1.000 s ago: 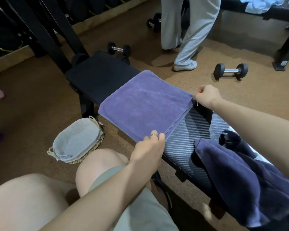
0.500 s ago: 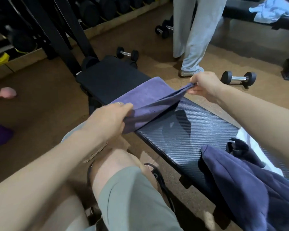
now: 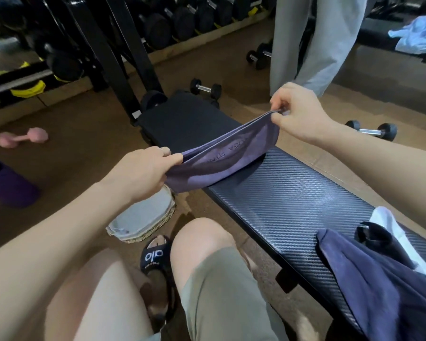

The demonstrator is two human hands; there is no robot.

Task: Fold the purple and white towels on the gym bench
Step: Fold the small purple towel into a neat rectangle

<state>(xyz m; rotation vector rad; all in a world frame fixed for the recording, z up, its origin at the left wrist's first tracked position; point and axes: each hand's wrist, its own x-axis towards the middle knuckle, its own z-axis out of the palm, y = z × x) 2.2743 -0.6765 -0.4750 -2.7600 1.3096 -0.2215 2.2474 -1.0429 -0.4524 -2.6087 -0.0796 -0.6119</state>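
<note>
Head view: your left hand (image 3: 143, 173) and right hand (image 3: 298, 112) each pinch one end of the purple towel (image 3: 221, 158), holding it folded and sagging above the gym bench (image 3: 293, 193). Keep both ends level and taut, align the edges, then lower it flat. White towel (image 3: 384, 225) waits near right.

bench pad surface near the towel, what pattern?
Dark carbon-fibre-style weave on the bench pad, clearest in the head view.

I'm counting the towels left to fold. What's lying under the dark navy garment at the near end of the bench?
A white cloth pokes out from beneath the navy garment, resting on the bench. Only its edge shows; its full extent, and anything else under there, is covered.
</note>
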